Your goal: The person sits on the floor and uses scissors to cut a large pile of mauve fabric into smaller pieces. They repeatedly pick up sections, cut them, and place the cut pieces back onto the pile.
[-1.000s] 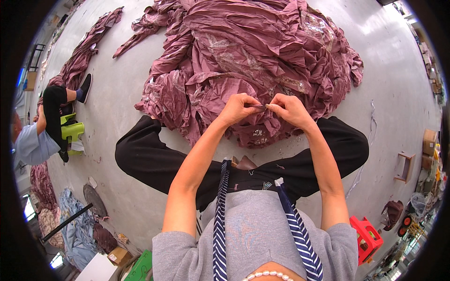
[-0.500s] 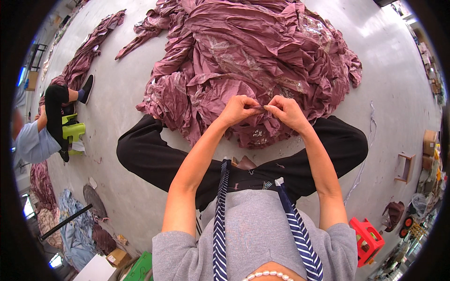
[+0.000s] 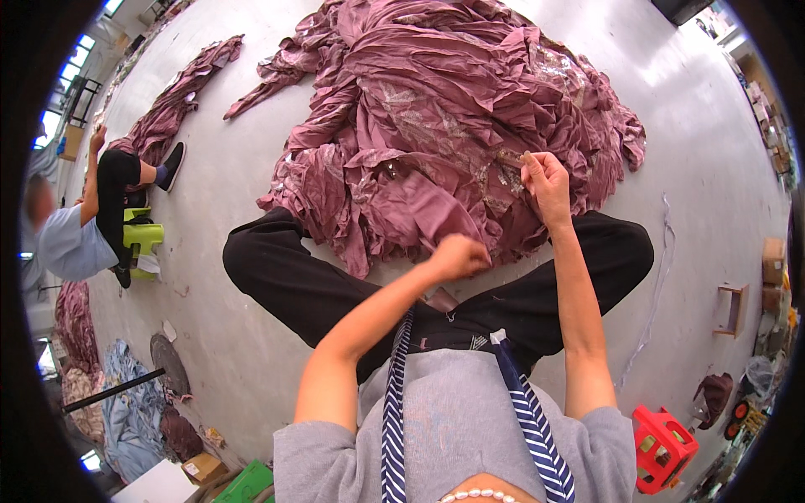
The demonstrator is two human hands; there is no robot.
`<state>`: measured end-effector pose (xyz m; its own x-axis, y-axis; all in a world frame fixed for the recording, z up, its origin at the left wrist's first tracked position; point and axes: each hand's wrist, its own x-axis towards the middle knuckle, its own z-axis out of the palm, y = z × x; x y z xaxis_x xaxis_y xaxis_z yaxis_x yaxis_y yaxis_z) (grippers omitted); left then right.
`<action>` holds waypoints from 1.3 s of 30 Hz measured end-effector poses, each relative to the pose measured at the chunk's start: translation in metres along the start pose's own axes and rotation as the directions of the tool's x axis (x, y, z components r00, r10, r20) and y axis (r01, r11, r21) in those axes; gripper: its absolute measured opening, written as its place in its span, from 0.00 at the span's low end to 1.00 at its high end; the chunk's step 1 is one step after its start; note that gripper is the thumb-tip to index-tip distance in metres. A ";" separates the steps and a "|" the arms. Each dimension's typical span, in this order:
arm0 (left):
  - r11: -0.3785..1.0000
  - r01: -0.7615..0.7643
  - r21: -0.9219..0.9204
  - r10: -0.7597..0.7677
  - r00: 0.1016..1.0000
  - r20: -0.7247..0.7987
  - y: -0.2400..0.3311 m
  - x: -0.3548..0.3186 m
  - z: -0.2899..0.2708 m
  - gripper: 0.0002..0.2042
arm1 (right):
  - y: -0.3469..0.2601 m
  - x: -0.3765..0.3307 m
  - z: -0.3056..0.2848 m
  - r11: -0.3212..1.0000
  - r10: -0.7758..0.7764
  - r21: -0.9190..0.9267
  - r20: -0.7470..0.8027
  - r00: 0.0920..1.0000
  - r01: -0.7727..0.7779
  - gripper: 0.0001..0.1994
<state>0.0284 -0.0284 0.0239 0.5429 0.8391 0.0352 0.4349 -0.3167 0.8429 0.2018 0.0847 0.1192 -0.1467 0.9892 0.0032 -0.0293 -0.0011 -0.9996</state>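
right hand (image 3: 547, 180) pinches a small clear strip lifted off the heaped mauve crinkled fabric (image 3: 436, 126); left hand (image 3: 457, 256) fists a fold, pulling it taut.

The cloth heap (image 3: 453, 109) fills the floor straight ahead and lies against both knees, so nothing passes forward at floor level without meeting its folds. The left hand (image 3: 457, 256) and right hand (image 3: 545, 180) sit at its near edge, with cloth between them. The legs (image 3: 285, 277) spread wide and close off the low ground on either side. Bare floor (image 3: 696, 151) lies open to the right of the heap. Farther right stand a red stool (image 3: 662, 448) and a wooden frame (image 3: 734, 308). On the left, open floor runs to a seated person (image 3: 80, 239) and a second cloth strip (image 3: 172, 105).
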 end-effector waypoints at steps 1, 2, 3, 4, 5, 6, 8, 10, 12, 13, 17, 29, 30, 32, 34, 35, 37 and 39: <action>0.999 0.015 0.034 -0.017 0.998 0.060 0.000 -0.007 0.017 0.07 | -0.003 0.001 0.001 1.000 -0.013 0.018 -0.007 1.000 0.013 0.10; 0.997 0.041 0.068 -0.050 0.990 0.131 -0.002 -0.013 0.031 0.07 | -0.005 0.004 0.002 0.999 -0.024 0.022 0.000 1.000 0.024 0.10; 0.992 0.047 0.115 -0.064 0.986 0.156 -0.006 -0.019 0.041 0.07 | -0.008 0.006 0.004 0.999 -0.033 0.025 0.006 0.999 0.033 0.10; 0.985 0.058 0.164 -0.088 0.978 0.188 -0.009 -0.021 0.049 0.07 | -0.011 0.010 0.006 0.997 -0.067 0.042 0.028 0.997 0.066 0.11; 0.972 0.078 0.221 -0.131 0.964 0.233 -0.012 -0.021 0.053 0.07 | -0.014 0.015 0.007 0.997 -0.074 0.027 0.034 0.997 0.074 0.10; 0.975 0.059 0.212 -0.111 0.964 0.243 -0.016 -0.018 0.055 0.07 | -0.017 0.018 0.007 0.999 -0.048 -0.003 0.025 0.999 0.049 0.11; 0.975 0.053 0.216 -0.114 0.953 0.280 -0.021 -0.010 0.051 0.07 | -0.023 0.029 0.008 0.998 -0.056 -0.023 0.045 0.997 0.057 0.11; 0.967 0.045 0.253 -0.116 0.955 0.274 -0.020 -0.002 0.042 0.10 | -0.028 0.037 0.009 0.999 -0.022 -0.040 0.057 0.998 0.024 0.13; 0.951 0.021 0.307 -0.101 0.964 0.247 -0.014 0.000 0.028 0.12 | -0.029 0.045 0.013 0.998 0.002 -0.064 0.073 0.997 0.003 0.13; 0.957 0.003 0.290 -0.073 0.970 0.231 -0.011 -0.001 0.017 0.12 | -0.028 0.050 0.016 0.995 0.022 -0.097 0.065 0.998 -0.015 0.13; 0.938 -0.016 0.347 -0.053 0.980 0.190 0.007 -0.028 -0.059 0.12 | -0.026 0.077 0.042 0.986 0.044 -0.164 0.102 0.994 -0.027 0.11; 0.691 0.338 0.639 -0.290 0.939 -0.184 0.014 -0.124 -0.269 0.12 | 0.057 0.247 0.115 0.473 -0.493 -0.753 0.204 0.846 0.457 0.06; 0.704 0.309 0.640 -0.283 0.948 -0.146 0.009 -0.123 -0.272 0.10 | 0.073 0.257 0.115 0.403 -0.430 -0.820 0.222 0.875 0.406 0.06; 0.749 0.319 0.580 -0.254 0.948 -0.192 -0.001 -0.121 -0.279 0.09 | 0.095 0.266 0.111 0.474 -0.457 -0.772 0.195 0.868 0.423 0.04; 0.748 0.364 0.555 -0.332 0.929 -0.161 -0.007 -0.117 -0.284 0.08 | 0.098 0.265 0.107 0.518 -0.417 -0.759 0.179 0.891 0.395 0.04; 0.759 0.378 0.530 -0.354 0.923 -0.151 -0.009 -0.113 -0.287 0.07 | 0.092 0.264 0.106 0.559 -0.380 -0.740 0.173 0.909 0.374 0.03; 0.785 0.381 0.488 -0.358 0.923 -0.144 -0.010 -0.108 -0.292 0.07 | 0.069 0.264 0.101 0.678 -0.274 -0.682 0.110 0.955 0.274 0.05; 0.800 0.405 0.443 -0.384 0.913 -0.142 -0.006 -0.103 -0.294 0.06 | 0.040 0.267 0.094 0.817 -0.171 -0.556 0.017 0.985 0.152 0.10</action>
<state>-0.2413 0.0171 0.1732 0.2267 0.9499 -0.2151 0.8861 -0.1095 0.4505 0.0690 0.3348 0.0832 -0.1561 0.9722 0.1747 0.5033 0.2305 -0.8328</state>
